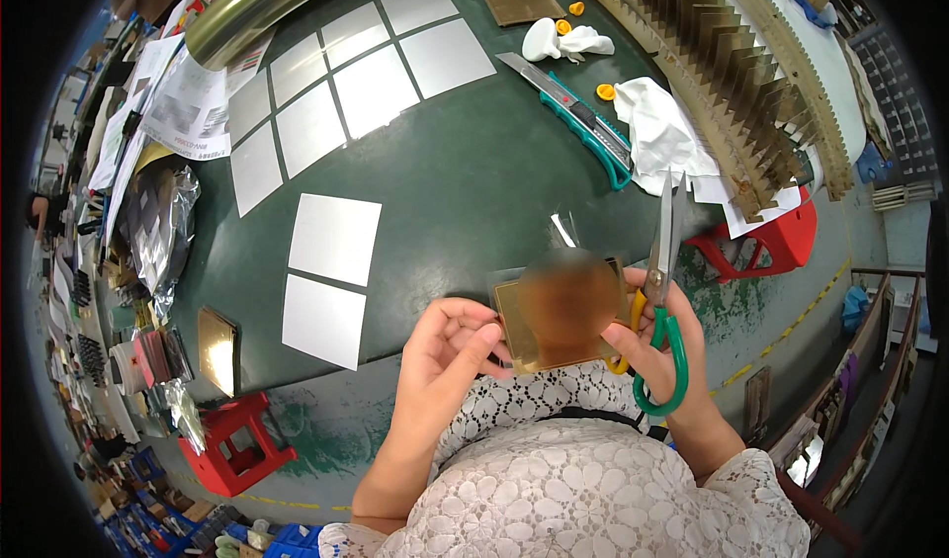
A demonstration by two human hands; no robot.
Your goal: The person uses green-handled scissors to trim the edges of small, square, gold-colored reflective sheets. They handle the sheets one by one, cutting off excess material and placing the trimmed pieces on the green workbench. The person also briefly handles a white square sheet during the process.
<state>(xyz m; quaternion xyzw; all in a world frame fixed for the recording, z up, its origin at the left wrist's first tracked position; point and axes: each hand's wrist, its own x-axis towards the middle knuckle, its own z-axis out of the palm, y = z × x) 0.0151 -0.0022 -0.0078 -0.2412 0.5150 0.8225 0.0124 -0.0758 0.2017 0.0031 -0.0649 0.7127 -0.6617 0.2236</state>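
Note:
Close to my body, over the table's near edge, I hold a thin, shiny amber-gold square plate point(539, 345). The middle of it is blurred. My left hand point(443, 352) is closed on its left edge, thumb and fingers pinching. At the right edge my right hand point(677, 345) grips the plate with the thumb. That same hand also carries scissors point(665, 247) with one green and one yellow handle loop, blades pointing away from me. Just beyond the plate is a small clear, glinting strip point(563, 230); whether it touches the plate I cannot tell.
On the green table point(445, 182) lie several silver square sheets point(336, 227), a green utility knife point(583, 123), white cloth point(657, 133) and yellow finger cots point(606, 91). A slotted rack point(707, 59) with brown plates stands far right. Red stools point(232, 449) flank the table.

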